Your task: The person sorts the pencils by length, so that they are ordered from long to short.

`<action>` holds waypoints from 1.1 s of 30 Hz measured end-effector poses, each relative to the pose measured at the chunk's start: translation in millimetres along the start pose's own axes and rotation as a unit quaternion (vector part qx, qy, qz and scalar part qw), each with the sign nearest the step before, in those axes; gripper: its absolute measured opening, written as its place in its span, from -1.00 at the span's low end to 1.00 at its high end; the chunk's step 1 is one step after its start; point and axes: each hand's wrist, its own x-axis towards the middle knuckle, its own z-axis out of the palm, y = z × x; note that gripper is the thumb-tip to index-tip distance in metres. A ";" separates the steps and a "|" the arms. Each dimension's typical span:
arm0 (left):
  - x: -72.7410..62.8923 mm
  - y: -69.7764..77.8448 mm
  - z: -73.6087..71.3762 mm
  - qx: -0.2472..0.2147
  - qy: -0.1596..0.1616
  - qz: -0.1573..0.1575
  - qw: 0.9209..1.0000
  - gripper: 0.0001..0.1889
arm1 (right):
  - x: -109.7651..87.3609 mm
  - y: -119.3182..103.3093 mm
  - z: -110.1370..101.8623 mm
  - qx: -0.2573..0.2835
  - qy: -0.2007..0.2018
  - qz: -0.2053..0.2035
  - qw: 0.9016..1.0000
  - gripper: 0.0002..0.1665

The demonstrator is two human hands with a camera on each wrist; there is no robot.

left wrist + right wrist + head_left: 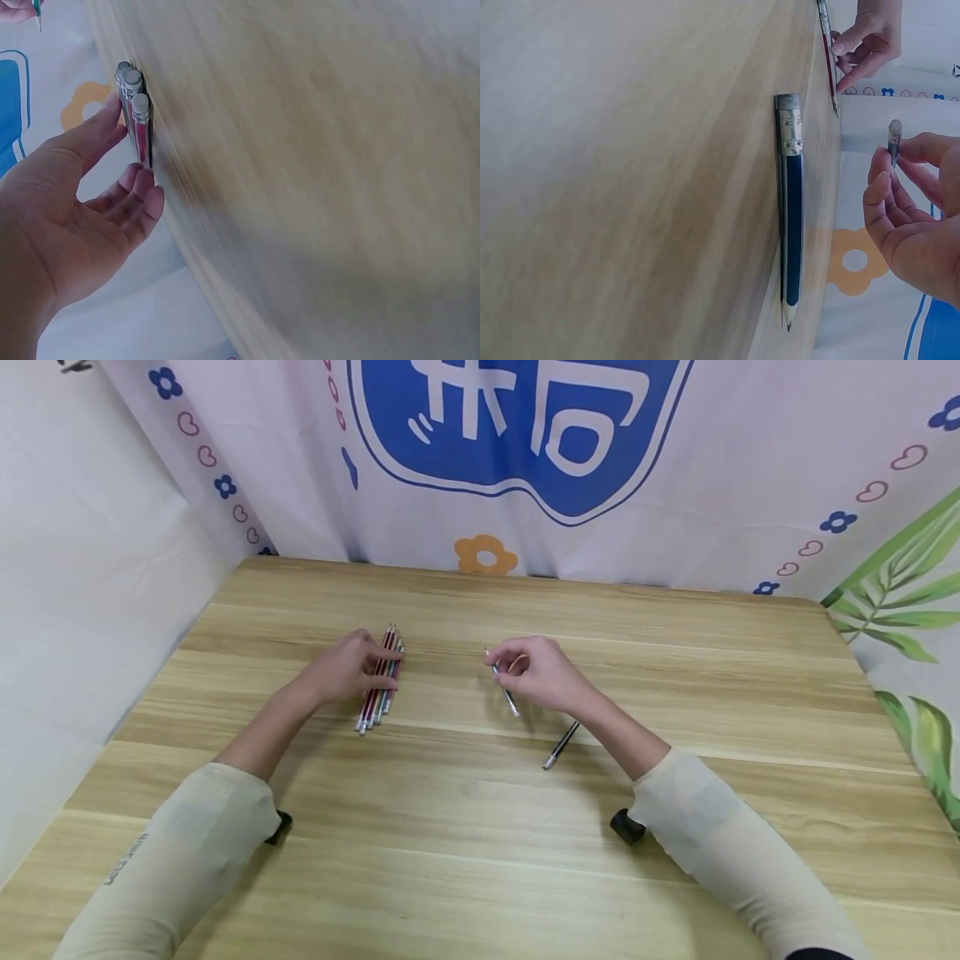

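Note:
My left hand holds a bundle of several pencils between thumb and fingers, on the left part of the table. Red and green barrels show in it, and the silver eraser ends point toward me. To the right, my right hand pinches one dark green pencil by thumb and fingertips, slanted with its eraser end toward me. A dark blue pencil with a grey eraser lies on the table below the right hand; in the head view the right forearm partly covers it.
The wood-grain table ends at a white curtain with a blue emblem and an orange flower. A white wall surface borders the left side. Small black devices sit under both sleeves at the forearms.

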 end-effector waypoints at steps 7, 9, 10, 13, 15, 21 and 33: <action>0.4 -2.0 0.1 -0.003 -0.003 -0.004 1.000 -0.49 | 5.5 -3.9 5.2 -0.002 -0.008 -0.003 1.000 -0.75; 0.5 -2.5 0.3 0.000 -0.003 -0.002 1.000 -0.49 | 8.0 -4.1 7.4 -0.002 -0.010 -0.004 1.000 -0.75; 0.5 -2.8 0.5 0.000 -0.002 -0.002 1.000 -0.49 | 9.5 -4.1 8.7 -0.002 -0.012 -0.005 1.000 -0.75; 0.3 -2.8 0.8 0.000 -0.001 -0.003 1.000 -0.49 | 13.9 -5.0 12.9 0.003 -0.017 -0.005 1.000 -0.74; 0.3 -2.9 0.9 -0.001 -0.001 -0.005 1.000 -0.50 | 17.1 -6.3 15.8 0.005 -0.021 -0.004 1.000 -0.73; 0.5 -3.2 1.3 -0.001 -0.002 -0.014 1.000 -0.50 | 27.0 -10.6 24.8 -0.002 -0.032 -0.009 0.999 -0.72; 0.6 -2.6 0.9 -0.004 -0.002 -0.022 1.000 -0.51 | 38.8 -12.6 37.3 -0.018 -0.046 -0.007 0.999 -0.71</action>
